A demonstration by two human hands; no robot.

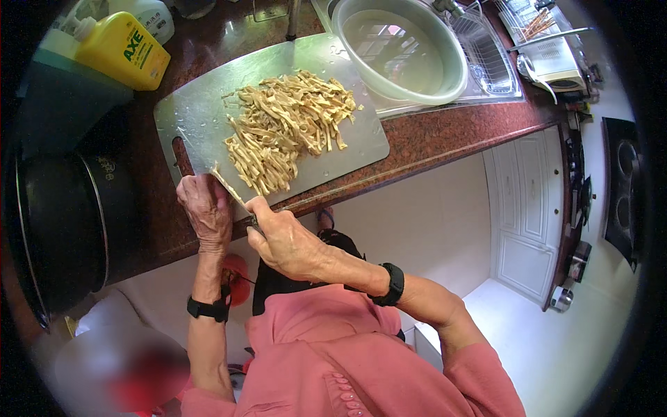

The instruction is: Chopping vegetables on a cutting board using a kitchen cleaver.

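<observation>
A heap of pale yellow-brown food strips, perhaps bean curd, lies on a wet metal-looking cutting board with a slot handle. My right hand is closed round the dark handle of what looks like a kitchen knife; its blade is seen nearly edge-on, with pale bits along it, over the board's near left corner. Just left of the blade, my left hand rests at that corner with its fingers curled under. Whether anything is inside those fingers is hidden.
A large plastic basin of water stands over the sink by the board's far right. A yellow detergent bottle is at the far left, a big black pot at the left. The counter's front edge runs close by my hands.
</observation>
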